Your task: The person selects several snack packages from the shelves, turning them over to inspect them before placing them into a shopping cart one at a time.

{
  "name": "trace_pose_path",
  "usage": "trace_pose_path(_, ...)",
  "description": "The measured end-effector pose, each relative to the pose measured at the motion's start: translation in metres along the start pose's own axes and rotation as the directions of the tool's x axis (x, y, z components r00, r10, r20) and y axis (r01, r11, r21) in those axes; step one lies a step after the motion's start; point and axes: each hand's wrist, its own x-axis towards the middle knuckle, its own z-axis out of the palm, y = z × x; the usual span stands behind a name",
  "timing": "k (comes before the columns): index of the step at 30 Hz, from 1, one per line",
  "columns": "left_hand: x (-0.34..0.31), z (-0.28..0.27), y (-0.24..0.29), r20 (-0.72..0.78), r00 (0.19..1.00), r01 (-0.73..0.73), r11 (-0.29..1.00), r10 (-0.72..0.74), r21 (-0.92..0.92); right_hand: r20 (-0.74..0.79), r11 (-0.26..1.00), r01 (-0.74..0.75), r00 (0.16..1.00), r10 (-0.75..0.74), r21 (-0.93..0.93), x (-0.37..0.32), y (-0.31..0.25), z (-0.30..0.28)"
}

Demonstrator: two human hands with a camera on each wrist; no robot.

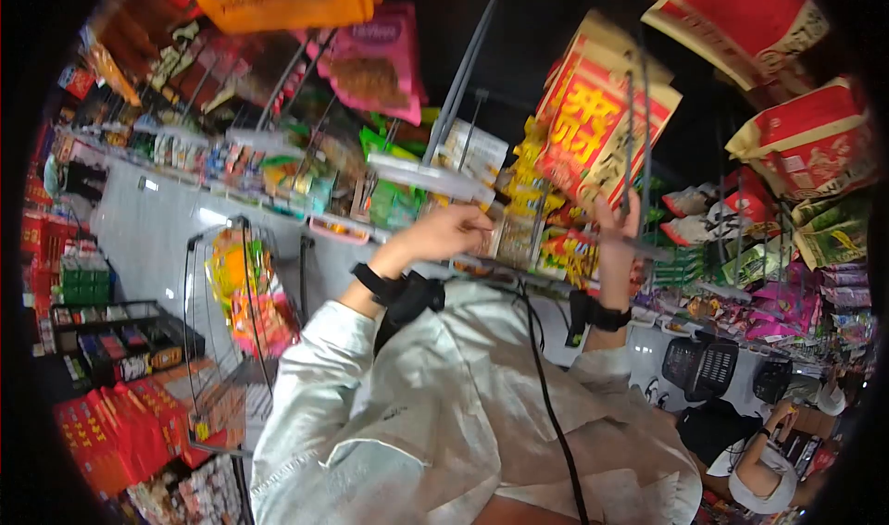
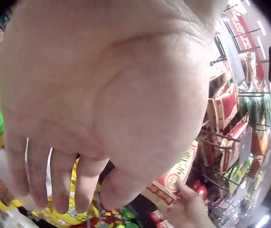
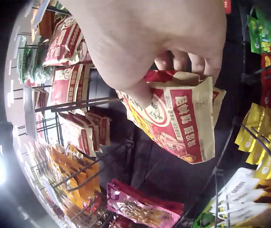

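Observation:
A red and cream snack bag (image 1: 602, 122) with large yellow lettering is up among the display hooks. My right hand (image 1: 619, 243) grips it by one edge. In the right wrist view, the thumb of that hand (image 3: 159, 38) lies on the printed face of the bag (image 3: 180, 123), with the fingers curled behind. My left hand (image 1: 449, 233) is in front of the lower racks and holds nothing. Its palm (image 2: 102, 95) fills much of the left wrist view, fingers loosely extended, with yellow packets (image 2: 61, 197) behind them.
Metal hooks (image 3: 88, 103) jut out around the bag. More red and cream bags (image 1: 815, 141) hang to the right, and a pink packet (image 1: 370, 62) hangs at upper left. A shopping cart (image 1: 243, 340) with packets stands at left. Another person (image 1: 759, 469) is at lower right, near a black basket (image 1: 701, 366).

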Motion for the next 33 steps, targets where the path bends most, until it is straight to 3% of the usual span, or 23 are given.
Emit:
trace_pose_path(2,-0.034,-0.011,-0.012,0.077,0.997,-0.023,0.992,0.014,0.121,-0.001,0.994,-0.112,0.994,0.112,-0.004,-0.005,-0.014,0.002)
trace_pose_path(3,-0.049,-0.012,-0.031,0.059,0.992,0.110,0.992,-0.113,0.053,-0.011,0.991,-0.130,0.991,0.130,-0.007,-0.007,-0.013,0.003)
trace_pose_path(4,-0.061,-0.011,-0.053,0.050,0.976,0.211,0.977,-0.210,-0.012,-0.043,0.998,-0.056,0.998,0.056,-0.008,-0.007,-0.006,0.006)
trace_pose_path(6,-0.089,-0.004,-0.082,-0.027,0.941,0.339,0.939,-0.337,0.066,0.023,0.998,-0.064,0.998,0.063,0.015,-0.004,-0.013,0.007)
trace_pose_path(9,-0.116,0.017,-0.111,-0.048,0.902,0.431,0.890,-0.429,0.150,0.030,1.000,-0.010,0.999,0.010,-0.006,-0.001,-0.004,0.005)
trace_pose_path(10,-0.119,0.027,-0.122,-0.016,0.894,0.447,0.891,-0.447,0.077,0.042,1.000,0.014,0.999,-0.014,-0.002,0.000,0.002,0.003)
trace_pose_path(13,-0.122,0.046,-0.135,0.018,0.880,0.473,0.876,-0.474,-0.093,0.058,1.000,0.008,0.998,-0.009,0.013,0.002,-0.005,0.011)
trace_pose_path(16,-0.121,0.060,-0.129,-0.039,0.884,0.466,0.885,-0.466,-0.014,0.071,0.999,-0.033,0.997,0.032,0.014,0.002,-0.006,0.011)
trace_pose_path(26,-0.114,0.067,-0.153,-0.093,0.893,0.433,0.896,-0.441,-0.096,0.032,0.996,-0.045,0.999,0.043,0.076,0.002,-0.008,0.013)
trace_pose_path(29,-0.112,0.071,-0.167,-0.103,0.900,0.414,0.904,-0.424,-0.109,0.029,0.999,-0.023,0.999,0.024,-0.041,0.005,0.001,0.005)
trace_pose_path(33,-0.112,0.067,-0.154,-0.117,0.884,0.441,0.890,-0.453,-0.117,0.051,0.999,-0.046,0.998,0.045,0.017,0.001,-0.005,0.007)
